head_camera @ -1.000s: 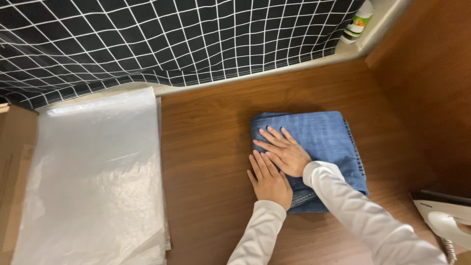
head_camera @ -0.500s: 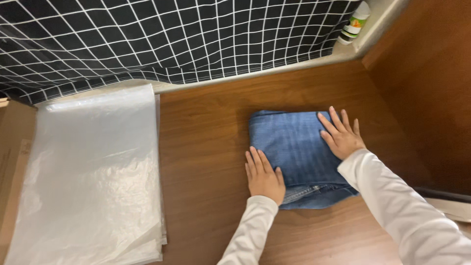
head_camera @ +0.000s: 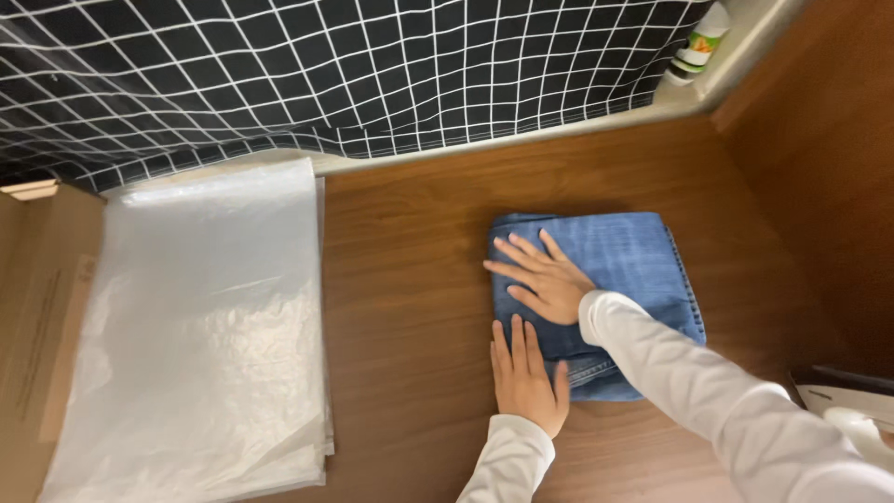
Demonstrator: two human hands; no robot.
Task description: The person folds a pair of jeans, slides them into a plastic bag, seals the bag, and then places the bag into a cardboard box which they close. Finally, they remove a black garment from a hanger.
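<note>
Both hands flat, fingers spread, gripping nothing: left hand (head_camera: 524, 377) on near-left edge of folded denim jeans (head_camera: 596, 293), right hand (head_camera: 545, 278) on its left-centre; jeans on wooden table (head_camera: 410, 307).

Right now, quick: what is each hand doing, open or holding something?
Left hand: open, flat, pressing the near left edge of the folded jeans.
Right hand: open, fingers spread, palm down on the jeans; holding nothing.

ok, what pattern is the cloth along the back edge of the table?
Black with a white grid of thin lines, on the draped fabric backdrop; the head view, the only one, shows it.
</note>
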